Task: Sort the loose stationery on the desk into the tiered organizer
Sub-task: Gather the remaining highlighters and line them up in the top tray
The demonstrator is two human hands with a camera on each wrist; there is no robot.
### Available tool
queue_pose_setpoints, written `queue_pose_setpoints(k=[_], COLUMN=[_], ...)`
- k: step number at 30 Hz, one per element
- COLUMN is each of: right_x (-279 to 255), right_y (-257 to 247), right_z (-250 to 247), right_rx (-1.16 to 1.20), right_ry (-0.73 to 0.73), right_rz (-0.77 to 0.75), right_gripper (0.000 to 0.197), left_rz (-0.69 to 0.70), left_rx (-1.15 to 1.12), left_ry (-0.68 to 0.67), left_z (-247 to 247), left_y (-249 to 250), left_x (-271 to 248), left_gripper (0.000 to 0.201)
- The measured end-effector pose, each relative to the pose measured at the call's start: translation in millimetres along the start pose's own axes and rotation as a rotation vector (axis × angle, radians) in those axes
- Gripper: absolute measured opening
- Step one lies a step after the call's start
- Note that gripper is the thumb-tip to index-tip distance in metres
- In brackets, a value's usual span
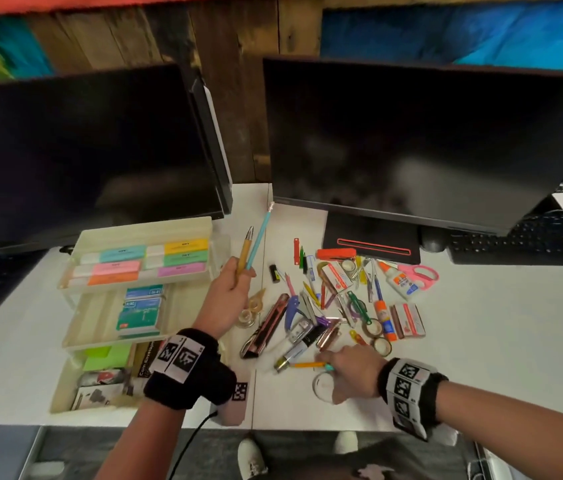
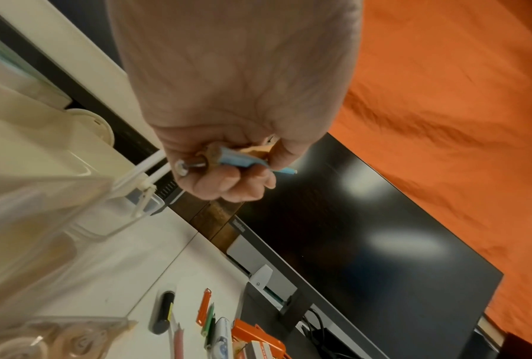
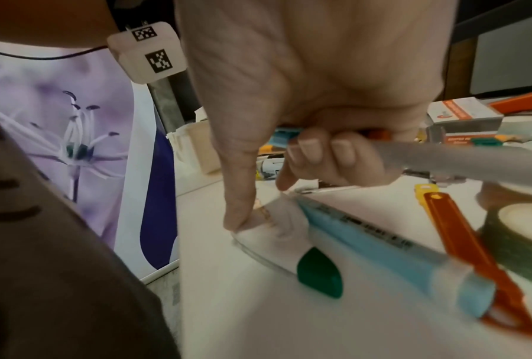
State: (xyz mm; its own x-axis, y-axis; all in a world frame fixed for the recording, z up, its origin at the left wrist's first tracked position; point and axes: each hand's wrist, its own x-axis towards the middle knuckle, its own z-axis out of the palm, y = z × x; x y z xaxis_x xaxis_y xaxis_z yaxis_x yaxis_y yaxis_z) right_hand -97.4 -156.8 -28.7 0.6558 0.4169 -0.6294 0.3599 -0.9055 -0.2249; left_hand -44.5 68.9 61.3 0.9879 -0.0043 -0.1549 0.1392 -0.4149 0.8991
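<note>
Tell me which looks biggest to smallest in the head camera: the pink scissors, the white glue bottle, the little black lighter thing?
1. Pink scissors and white glue bottle: look about the same size, so I can't rank them.
2. Small black item: clearly smallest.

The monitor [image 2: 335, 243] bezel reads "ThinkVision"; other labels are blurred.

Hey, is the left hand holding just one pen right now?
No, the left hand grips two pens together, a tan pen and a light blue pen, both sticking up above the fist.
</note>
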Motion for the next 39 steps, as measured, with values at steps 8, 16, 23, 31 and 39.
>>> queue_pose_setpoints(k=[8,16,23,31,39], right_x=[3.0,-1.6,-10.4,-16.6,38.2], right_y=[32.6,36.5,34.3,-1.9,-76.7], right_z=[-16.1,0.5,-19.5,-94.6,-167.9], right_rx=[0.373,0.056,0.157,0.611,1.002], right_ry=[0.147,0.041,0.053,0.220,0.323], right_rz=[0.043,0.071,0.111,0.133,-0.089], right_gripper=[0.028,0.037,0.036,0.051,0.013], left_rz=[0.015,0.043,0.056,0.038,-0.055], left_rx=[0.019,0.009,-0.076,0.871,1.335], left_ry=[-0.001,0.039,0.140,0.150,-0.111], left_z=[2.2,8.4,-42.5,-160.6,-178.9], left_y=[-1.7,-6.4,2.3,-9.2,-29.6], left_x=[-2.4,-10.2,-12.4,45.1,105.1], left_gripper=[0.014,0.017,0.011,0.020,0.046])
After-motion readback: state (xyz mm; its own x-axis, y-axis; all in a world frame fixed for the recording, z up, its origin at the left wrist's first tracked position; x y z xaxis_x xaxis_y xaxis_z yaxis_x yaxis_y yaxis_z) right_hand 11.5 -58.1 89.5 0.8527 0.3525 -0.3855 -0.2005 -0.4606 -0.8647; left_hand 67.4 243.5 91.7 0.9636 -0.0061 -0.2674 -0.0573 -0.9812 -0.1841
